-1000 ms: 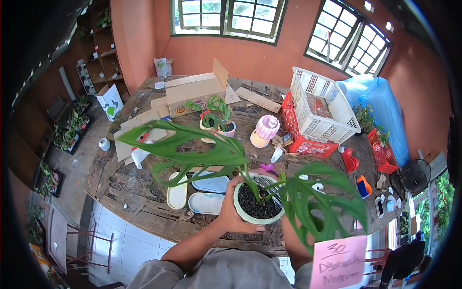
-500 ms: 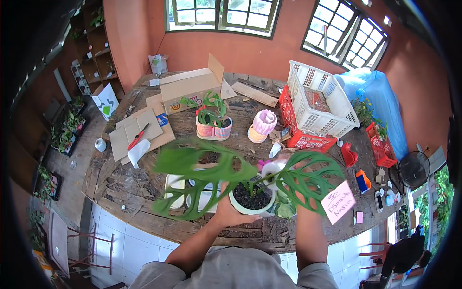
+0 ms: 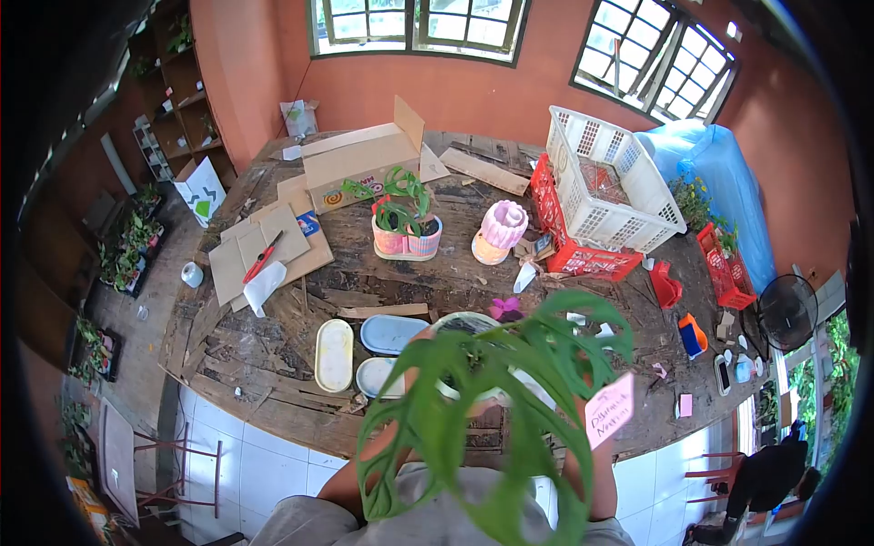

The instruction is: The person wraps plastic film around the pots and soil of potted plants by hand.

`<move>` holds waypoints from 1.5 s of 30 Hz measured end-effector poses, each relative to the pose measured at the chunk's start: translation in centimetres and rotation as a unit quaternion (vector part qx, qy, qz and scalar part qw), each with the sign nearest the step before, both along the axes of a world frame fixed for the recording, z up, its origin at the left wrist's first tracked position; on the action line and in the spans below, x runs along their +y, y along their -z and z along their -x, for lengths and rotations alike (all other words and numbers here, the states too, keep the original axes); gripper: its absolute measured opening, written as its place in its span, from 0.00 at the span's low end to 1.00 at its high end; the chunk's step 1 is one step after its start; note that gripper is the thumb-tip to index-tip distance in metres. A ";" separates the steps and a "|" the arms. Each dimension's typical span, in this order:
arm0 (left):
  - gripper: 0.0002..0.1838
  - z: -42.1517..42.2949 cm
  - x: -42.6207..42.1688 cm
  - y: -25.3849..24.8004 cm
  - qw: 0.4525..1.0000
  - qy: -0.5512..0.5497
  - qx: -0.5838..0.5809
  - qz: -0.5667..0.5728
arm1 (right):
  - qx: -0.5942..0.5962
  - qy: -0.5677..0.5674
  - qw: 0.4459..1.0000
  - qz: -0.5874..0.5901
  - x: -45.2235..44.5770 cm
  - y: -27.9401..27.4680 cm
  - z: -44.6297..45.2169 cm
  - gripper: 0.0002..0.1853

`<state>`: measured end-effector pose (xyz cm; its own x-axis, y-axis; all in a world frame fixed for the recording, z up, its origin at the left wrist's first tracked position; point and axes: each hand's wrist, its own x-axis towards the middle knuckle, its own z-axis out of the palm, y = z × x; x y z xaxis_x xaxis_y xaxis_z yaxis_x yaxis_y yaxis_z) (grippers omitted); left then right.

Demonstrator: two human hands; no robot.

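Observation:
Close to me, just over the table's near edge, is a potted plant [image 3: 510, 364] with large, split green leaves. Its pale pot [image 3: 452, 322] shows only in part, at the rim, with dark soil inside. My left hand [image 3: 414, 357] grips the pot's left side, partly covered by leaves. On the right, leaves hide the fingers of my right hand [image 3: 580, 405], near the pot. A pink handwritten tag [image 3: 610, 409] hangs at the plant's right side. To the left of my left hand lie a cream oval tray [image 3: 334, 355] and a blue oval tray [image 3: 393, 334].
Further back stand a pink planter [image 3: 407, 244] with a small plant and a pink-and-orange pot [image 3: 498, 233]. Cardboard [image 3: 360, 168] and red scissors [image 3: 262, 257] lie left. A white crate [image 3: 628, 217] rests on a red crate [image 3: 592, 262]. A person [image 3: 760, 487] is far right.
The plant has turned and tipped toward me, its leaves swinging down over my hands and arms. The trays on the left are now uncovered, and the tag has moved left and down.

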<state>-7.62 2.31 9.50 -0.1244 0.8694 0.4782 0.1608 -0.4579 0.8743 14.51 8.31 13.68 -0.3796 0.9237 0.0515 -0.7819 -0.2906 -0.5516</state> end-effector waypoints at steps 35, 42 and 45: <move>0.60 5.4 -0.4 -5.4 0.986 -0.006 -0.150 -0.076 | -0.301 -0.393 0.845 -0.204 -3.5 2.3 6.5 0.25; 0.62 3.0 -1.6 -4.6 0.977 0.042 -0.199 -0.069 | -0.309 -0.191 0.889 -0.279 2.9 2.9 11.2 0.24; 0.61 3.6 -2.1 -3.9 0.991 0.089 -0.100 -0.024 | -0.042 -0.251 0.961 -0.107 4.6 -2.3 11.6 0.24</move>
